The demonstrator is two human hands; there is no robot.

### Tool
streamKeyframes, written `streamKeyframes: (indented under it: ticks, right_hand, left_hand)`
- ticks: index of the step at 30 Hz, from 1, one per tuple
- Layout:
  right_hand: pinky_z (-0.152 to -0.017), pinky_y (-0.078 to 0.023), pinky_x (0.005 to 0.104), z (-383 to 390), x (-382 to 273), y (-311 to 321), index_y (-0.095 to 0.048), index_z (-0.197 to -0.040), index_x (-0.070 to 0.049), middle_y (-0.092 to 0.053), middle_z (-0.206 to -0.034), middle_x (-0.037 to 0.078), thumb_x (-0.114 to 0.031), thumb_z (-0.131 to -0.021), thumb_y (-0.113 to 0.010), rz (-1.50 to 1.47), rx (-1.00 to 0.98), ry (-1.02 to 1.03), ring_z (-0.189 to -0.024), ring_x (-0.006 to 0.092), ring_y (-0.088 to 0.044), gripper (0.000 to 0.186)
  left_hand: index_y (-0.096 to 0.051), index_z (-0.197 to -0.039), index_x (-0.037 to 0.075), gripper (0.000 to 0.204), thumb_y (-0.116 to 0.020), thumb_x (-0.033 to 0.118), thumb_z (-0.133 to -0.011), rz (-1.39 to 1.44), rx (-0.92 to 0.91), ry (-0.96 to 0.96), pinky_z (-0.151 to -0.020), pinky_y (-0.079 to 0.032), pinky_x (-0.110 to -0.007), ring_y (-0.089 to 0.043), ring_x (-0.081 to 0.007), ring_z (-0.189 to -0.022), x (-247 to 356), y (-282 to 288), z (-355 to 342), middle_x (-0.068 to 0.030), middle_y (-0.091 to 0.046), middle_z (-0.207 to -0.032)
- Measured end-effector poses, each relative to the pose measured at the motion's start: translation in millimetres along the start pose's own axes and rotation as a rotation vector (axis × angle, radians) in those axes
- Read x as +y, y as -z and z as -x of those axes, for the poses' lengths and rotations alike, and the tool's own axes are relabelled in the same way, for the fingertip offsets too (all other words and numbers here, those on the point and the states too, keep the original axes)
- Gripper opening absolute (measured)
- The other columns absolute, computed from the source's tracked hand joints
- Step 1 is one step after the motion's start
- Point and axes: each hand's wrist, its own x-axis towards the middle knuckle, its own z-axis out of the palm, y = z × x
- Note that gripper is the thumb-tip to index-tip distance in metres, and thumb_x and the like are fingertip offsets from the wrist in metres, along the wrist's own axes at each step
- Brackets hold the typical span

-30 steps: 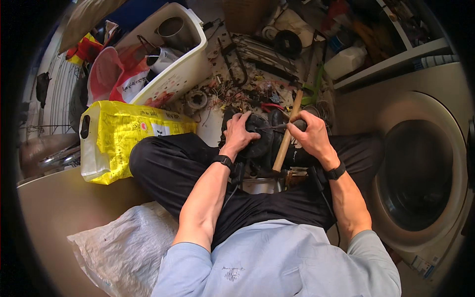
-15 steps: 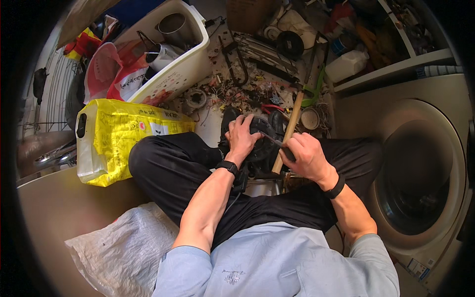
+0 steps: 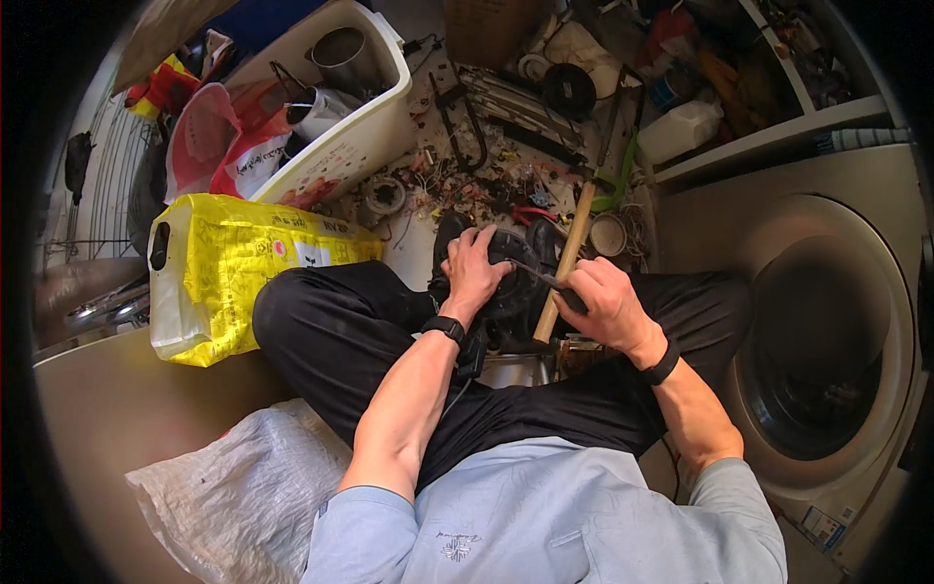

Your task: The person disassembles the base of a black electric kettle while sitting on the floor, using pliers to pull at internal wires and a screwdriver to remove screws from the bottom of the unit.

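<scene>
Floor (image 3: 416,226): vessel (image 3: 345,60) in bin (image 3: 352,156), tool (image 3: 574,300) in fingers (image 3: 586,278).

Since one second ago, the right hand (image 3: 611,304) has come lower, nearer the body; its slim tool (image 3: 572,299), perhaps a screwdriver, now slants, and a round container (image 3: 609,235) shows more fully.

Just left of the stick (image 3: 566,255), the left hand (image 3: 475,268) rests on a round part (image 3: 511,284); just right of it, the right hand (image 3: 608,304) holds a tool (image 3: 556,284) reaching across the stick toward that part. Farther left of the stick are a bag (image 3: 248,277), a tub (image 3: 350,156) behind the bag with a pot (image 3: 345,60) inside, and a sack (image 3: 243,487) nearer the person. Scraps (image 3: 438,180) lie left of the stick's far end, a jug (image 3: 681,131) beyond it to the right, and a washing machine (image 3: 812,331) stands well right.
</scene>
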Motion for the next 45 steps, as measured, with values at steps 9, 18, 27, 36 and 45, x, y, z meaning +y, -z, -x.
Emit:
streamKeyframes:
  ticks: [9, 18, 27, 36, 45]
  right_hand:
    - [-0.067, -0.048, 0.0420, -2.2, -2.0, 1.2, -0.063, -0.090, -0.006, -0.058, -0.081, 0.011, -0.008, -0.075, -0.085, -0.031, -0.016, 0.009, -0.074, 0.0323, -0.059, 0.026]
    - [-0.068, -0.048, 0.0426, -7.9, -11.1, -3.0, -0.060, -0.087, -0.006, -0.055, -0.080, 0.011, -0.008, -0.074, -0.085, 0.030, -0.039, 0.014, -0.073, 0.0331, -0.060, 0.028]
    - [-0.067, -0.054, 0.0450, -29.2, 8.5, 9.4, -0.063, -0.094, -0.002, -0.065, -0.084, 0.017, -0.009, -0.083, -0.082, -0.094, -0.049, -0.154, -0.076, 0.0401, -0.067, 0.023]
    - [-0.065, -0.054, 0.0466, -97.0, 6.8, 0.7, -0.068, -0.090, 0.000, -0.065, -0.070, 0.020, -0.028, -0.089, -0.076, 0.085, -0.192, -0.206, -0.069, 0.0406, -0.068, 0.029]
    - [-0.063, -0.054, 0.0474, -92.4, 3.6, -7.9, -0.066, -0.086, 0.000, -0.064, -0.067, 0.021, -0.027, -0.089, -0.075, 0.072, -0.074, -0.139, -0.067, 0.0403, -0.068, 0.029]
  left_hand:
    - [-0.060, -0.149, 0.019, 0.083, -0.092, 0.030, -0.074, -0.002, -0.002, 0.009, -0.112, -0.040, -0.058, -0.047, -0.0404, -0.139, -2.8, 0.5, -1.4, -0.0131, -0.053, -0.152]
    - [-0.060, -0.149, 0.019, 0.084, -0.093, 0.032, -0.073, -0.005, 0.005, 0.014, -0.111, -0.041, -0.058, -0.047, -0.0407, -0.139, -2.8, 0.1, -2.0, -0.0129, -0.053, -0.153]
    - [-0.059, -0.150, 0.019, 0.084, -0.092, 0.025, -0.073, 0.033, -0.079, 0.007, -0.115, -0.041, -0.055, -0.047, -0.0390, -0.142, -8.1, 10.4, -8.4, -0.0122, -0.053, -0.154]
    - [-0.058, -0.151, 0.019, 0.080, -0.088, 0.018, -0.077, 0.119, -0.123, -0.021, -0.117, -0.043, -0.051, -0.050, -0.0385, -0.142, -29.9, 13.2, -15.6, -0.0108, -0.055, -0.152]
    - [-0.080, -0.125, 0.025, 0.046, -0.084, 0.017, -0.080, 0.100, -0.130, 0.031, -0.119, -0.041, -0.052, -0.048, -0.0387, -0.144, -11.6, 18.8, -14.7, -0.0119, -0.056, -0.153]
